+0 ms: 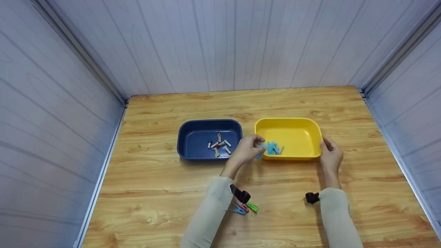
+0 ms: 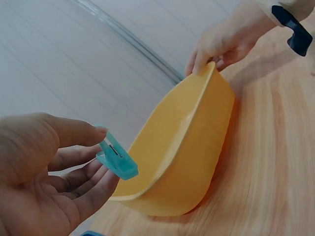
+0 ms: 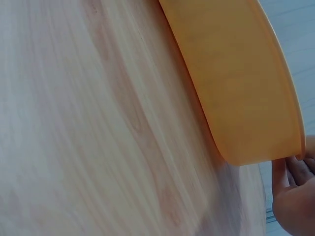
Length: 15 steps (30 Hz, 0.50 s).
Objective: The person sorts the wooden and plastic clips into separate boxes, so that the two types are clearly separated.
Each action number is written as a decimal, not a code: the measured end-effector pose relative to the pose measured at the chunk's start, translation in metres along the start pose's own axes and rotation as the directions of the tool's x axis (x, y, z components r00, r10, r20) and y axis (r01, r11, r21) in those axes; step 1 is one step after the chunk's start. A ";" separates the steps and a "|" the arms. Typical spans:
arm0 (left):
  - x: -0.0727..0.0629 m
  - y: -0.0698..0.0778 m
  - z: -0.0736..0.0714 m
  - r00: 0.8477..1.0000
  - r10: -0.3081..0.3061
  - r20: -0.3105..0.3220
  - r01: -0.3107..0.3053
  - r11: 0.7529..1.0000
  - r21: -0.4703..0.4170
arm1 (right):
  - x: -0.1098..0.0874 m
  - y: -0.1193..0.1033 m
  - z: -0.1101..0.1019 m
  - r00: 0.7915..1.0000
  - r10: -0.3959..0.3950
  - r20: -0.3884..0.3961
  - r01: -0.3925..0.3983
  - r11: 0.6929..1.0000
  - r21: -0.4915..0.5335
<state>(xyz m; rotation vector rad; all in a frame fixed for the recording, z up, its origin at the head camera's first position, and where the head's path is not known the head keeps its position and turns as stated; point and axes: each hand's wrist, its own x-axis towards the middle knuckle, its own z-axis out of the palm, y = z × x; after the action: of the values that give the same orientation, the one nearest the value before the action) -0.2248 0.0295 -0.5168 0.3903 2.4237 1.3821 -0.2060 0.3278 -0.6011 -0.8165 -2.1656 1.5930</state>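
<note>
My left hand [image 1: 247,150] pinches a light-blue clothespin [image 2: 117,160] between thumb and fingertips, at the left end of a yellow plastic tub [image 1: 293,158]. Inside that tub, near its front left corner, lie several light-blue clothespins [image 1: 273,148]. The right hand [image 1: 332,155] grips the tub's right end by the rim, as the left wrist view also shows. The right wrist view has the tub's outer wall [image 3: 241,98] and part of the right hand [image 3: 295,201] at its corner.
A dark blue tub [image 1: 193,158] stands left of the yellow one, holding several small, mostly white clips [image 1: 226,149]. On the wooden table [image 1: 148,193], blue, pink and green clothespins [image 1: 253,206] lie partly hidden by the left forearm. Pale panel walls [image 1: 220,44] enclose the back and sides.
</note>
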 end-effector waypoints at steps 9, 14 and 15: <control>0.020 0.011 0.005 0.994 -0.104 -0.024 0.102 0.991 -0.084 | 0.003 -0.007 0.001 0.987 0.158 0.022 -0.159 0.976 0.151; 0.027 0.010 0.009 0.990 -0.131 -0.052 0.125 0.986 -0.106 | 0.008 -0.017 -0.001 0.946 0.310 0.092 -0.322 0.889 0.324; 0.029 0.010 0.010 0.989 -0.137 -0.056 0.130 0.985 -0.110 | 0.009 -0.018 -0.002 0.938 0.330 0.105 -0.346 0.875 0.339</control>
<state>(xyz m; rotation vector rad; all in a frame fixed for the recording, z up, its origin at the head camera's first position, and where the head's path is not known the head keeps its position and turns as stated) -0.2460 0.0530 -0.5171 0.1572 2.3651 1.4762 -0.2165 0.3311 -0.5838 -1.0911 -1.7445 2.1103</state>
